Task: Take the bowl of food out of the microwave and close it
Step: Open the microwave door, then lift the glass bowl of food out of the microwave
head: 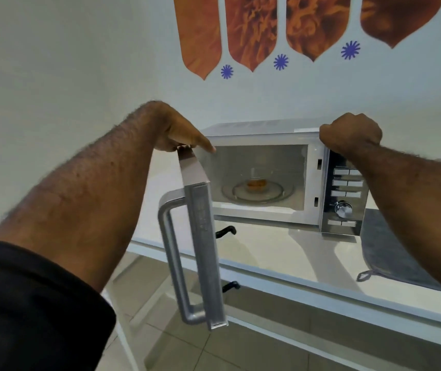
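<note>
A silver microwave [262, 129] stands on a white table, its door [203, 236] swung wide open toward me. Inside, on the glass turntable [280, 195], sits a small clear bowl [257, 186] with orange-brown food. My left hand [176, 129] rests on the top edge of the open door, fingers wrapped over it. My right hand [351, 132] is curled on the top right corner of the microwave, above the control panel [346, 194]. Neither hand touches the bowl.
The white table [280, 258] has a grey cloth [390, 253] lying at the right, beside the microwave. A black cable [226, 231] runs under the oven's front. Tiled floor shows below the table edge. A wall with orange decals rises behind.
</note>
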{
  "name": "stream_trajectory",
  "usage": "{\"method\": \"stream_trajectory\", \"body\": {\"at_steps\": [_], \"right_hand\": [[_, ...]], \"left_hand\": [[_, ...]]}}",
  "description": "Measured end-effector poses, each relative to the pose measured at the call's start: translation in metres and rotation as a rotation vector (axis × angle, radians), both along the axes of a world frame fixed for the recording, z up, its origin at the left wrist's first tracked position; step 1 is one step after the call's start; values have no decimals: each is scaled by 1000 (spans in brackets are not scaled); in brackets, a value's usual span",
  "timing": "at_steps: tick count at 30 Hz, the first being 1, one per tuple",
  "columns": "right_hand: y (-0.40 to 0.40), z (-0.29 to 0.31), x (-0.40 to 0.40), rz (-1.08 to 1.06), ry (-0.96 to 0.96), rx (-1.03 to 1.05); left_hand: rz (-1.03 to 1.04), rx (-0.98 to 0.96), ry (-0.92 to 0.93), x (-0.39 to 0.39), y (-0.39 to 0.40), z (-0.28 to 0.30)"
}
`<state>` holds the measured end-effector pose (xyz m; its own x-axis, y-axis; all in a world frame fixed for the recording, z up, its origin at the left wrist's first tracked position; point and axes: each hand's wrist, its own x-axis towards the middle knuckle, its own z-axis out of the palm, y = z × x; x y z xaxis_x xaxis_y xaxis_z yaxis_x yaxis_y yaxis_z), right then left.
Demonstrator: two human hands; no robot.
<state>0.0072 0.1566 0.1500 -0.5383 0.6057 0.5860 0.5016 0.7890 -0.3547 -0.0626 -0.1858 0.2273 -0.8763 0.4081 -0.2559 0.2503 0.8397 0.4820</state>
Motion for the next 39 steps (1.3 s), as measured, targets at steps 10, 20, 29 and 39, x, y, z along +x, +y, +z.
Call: {"method": "stream_trajectory", "body": {"at_steps": [10, 20, 29, 39], "right_hand": [[3, -15, -3, 19, 45, 155], [0, -21, -3, -20, 27, 218], [-13, -44, 0, 29, 182, 329], [-52, -79, -24, 254, 518, 515]], "left_hand": [[68, -188, 12, -8, -46, 22], [183, -465, 168, 4, -15, 8], [352, -452, 579, -37, -6, -64], [417, -226, 1299, -59, -14, -122]]}}
